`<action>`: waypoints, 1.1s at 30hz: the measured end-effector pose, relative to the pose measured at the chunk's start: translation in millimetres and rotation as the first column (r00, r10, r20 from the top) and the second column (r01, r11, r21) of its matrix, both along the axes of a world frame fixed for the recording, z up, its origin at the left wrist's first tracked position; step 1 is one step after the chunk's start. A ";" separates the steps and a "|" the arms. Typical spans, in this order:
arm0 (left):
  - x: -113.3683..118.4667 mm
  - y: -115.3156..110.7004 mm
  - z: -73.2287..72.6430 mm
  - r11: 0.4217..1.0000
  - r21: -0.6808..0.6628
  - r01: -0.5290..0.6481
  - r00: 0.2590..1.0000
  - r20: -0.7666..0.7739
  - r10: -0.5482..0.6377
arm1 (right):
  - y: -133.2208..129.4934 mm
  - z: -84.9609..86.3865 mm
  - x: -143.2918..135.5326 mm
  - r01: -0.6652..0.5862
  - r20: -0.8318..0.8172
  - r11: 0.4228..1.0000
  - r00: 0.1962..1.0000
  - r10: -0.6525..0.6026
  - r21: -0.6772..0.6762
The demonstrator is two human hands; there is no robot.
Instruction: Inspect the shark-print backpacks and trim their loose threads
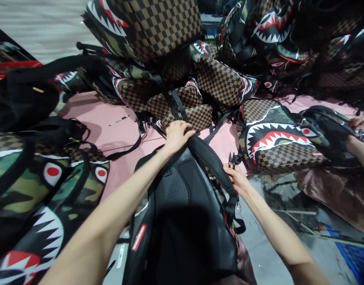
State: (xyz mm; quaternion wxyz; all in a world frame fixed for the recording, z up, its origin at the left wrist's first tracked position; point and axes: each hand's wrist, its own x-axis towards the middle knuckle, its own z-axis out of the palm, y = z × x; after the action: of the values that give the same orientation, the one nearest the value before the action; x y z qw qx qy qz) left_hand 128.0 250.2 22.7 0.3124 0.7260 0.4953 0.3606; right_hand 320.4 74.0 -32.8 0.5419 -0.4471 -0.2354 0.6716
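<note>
A black-backed backpack (174,190) lies in front of me with its padded back panel facing up. At its top end, my left hand (178,136) is closed on the upper edge, near where a shoulder strap (211,160) begins. Small black thread snips (231,159) stick up from my right hand (237,179), which is closed around them beside that strap. Their pointed blades face away from me. My right fingertips are close to the strap, and whether they also grip it cannot be made out.
Checkered backpacks (226,81) are heaped at the back of the pink table (94,118). A shark-mouth backpack (281,136) lies to the right, near another person's hands (360,146). Camouflage backpacks (48,186) crowd the left side. A pen-like stick (119,120) rests on the table.
</note>
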 end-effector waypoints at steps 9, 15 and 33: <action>21.3 -145.9 -20.9 0.648 -0.696 0.311 0.800 0.560 0.217 | -11.4 13.0 -16.3 -0.076 0.230 0.993 0.972 0.053 0.090; 22.1 -138.7 -14.3 0.771 -0.633 0.076 0.814 0.486 0.319 | -40.9 47.7 2.2 -0.252 0.914 0.894 0.269 -0.303 0.371; 23.1 -143.7 -20.5 0.816 -0.578 -0.029 0.887 0.361 0.287 | -38.4 61.1 -10.2 -0.674 0.792 0.654 -0.167 -0.588 0.343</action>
State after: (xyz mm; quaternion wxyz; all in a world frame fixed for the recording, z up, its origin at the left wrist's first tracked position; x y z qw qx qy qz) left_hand 151.1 106.5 2.2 0.5801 0.4596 0.5567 0.3772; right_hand 310.2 35.6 28.3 0.2445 -0.4993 -0.8271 -0.0820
